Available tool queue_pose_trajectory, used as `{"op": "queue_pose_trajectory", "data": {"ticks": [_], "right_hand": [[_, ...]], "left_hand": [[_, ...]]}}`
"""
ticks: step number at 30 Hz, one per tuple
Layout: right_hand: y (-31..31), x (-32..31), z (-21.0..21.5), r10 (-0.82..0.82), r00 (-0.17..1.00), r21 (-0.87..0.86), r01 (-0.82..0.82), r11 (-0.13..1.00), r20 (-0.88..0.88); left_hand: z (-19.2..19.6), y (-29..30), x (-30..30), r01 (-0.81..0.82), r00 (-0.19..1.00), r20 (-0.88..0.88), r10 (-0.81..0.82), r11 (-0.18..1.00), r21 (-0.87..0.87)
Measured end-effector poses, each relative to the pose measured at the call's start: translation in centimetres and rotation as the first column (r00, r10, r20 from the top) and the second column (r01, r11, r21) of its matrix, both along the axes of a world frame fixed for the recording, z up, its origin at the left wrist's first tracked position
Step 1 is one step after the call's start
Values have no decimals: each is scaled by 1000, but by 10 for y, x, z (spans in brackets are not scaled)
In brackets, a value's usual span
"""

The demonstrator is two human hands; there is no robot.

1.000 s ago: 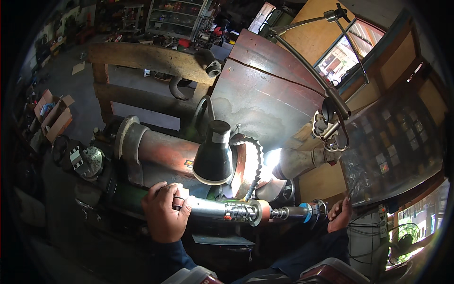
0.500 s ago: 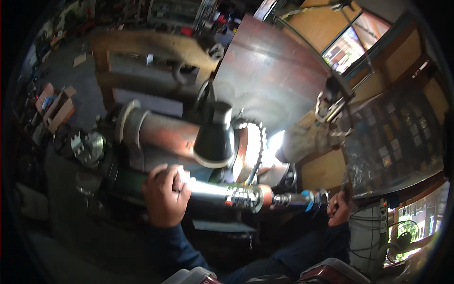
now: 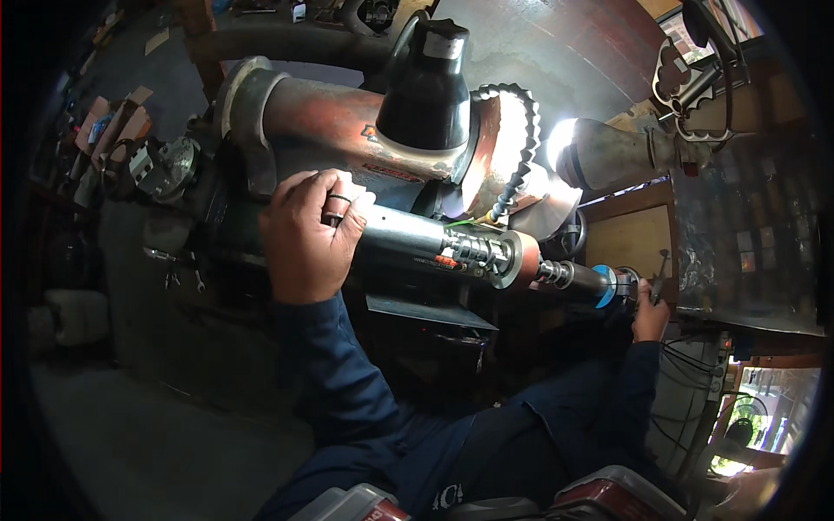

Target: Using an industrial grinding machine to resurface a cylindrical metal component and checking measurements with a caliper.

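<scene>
My left hand [image 3: 308, 234] is closed over the left end of a grey steel cylinder [image 3: 404, 231]; a small brownish piece with a dark band shows by its thumb, and I cannot make out what it is. To the right, that cylinder lines up with a coil spring [image 3: 478, 248], a reddish-brown collar [image 3: 523, 260] and a narrower shaft bearing a blue ring [image 3: 605, 286]. Past the blue ring, the fingers of my right hand [image 3: 650, 314] are bent around a slim dark lever [image 3: 662, 265]. Its lower end is hidden in my grip.
Behind the cylinder lies a large reddish machine body [image 3: 321, 130] with a black cone-shaped lamp [image 3: 430, 95] over it. A segmented coolant hose [image 3: 528, 143] curves beside a bright lamp [image 3: 569, 156]. Below is a metal ledge [image 3: 426, 311]. At far left sits an open cardboard box [image 3: 113, 130].
The view has tilted down, so the machine and both hands appear higher in the picture. Each hand keeps its place at its end of the steel parts.
</scene>
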State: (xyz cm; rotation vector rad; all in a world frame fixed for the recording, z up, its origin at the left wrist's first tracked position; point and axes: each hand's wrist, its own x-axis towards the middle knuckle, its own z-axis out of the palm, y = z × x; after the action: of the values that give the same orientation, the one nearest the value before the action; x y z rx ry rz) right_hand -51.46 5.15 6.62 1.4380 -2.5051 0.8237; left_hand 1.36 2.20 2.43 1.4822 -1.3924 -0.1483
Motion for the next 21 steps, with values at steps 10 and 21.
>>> {"op": "queue_pose_trajectory", "data": {"ticks": [10, 21], "right_hand": [[37, -25, -53, -31, 992, -194, 54, 979, 121], [41, 46, -26, -64, 612, -154, 296, 943, 788]], "left_hand": [[-1, 3, 1, -4, 1000, -20, 4, 1000, -18], [-3, 3, 5, 0, 999, 35, 3, 997, -80]]}}
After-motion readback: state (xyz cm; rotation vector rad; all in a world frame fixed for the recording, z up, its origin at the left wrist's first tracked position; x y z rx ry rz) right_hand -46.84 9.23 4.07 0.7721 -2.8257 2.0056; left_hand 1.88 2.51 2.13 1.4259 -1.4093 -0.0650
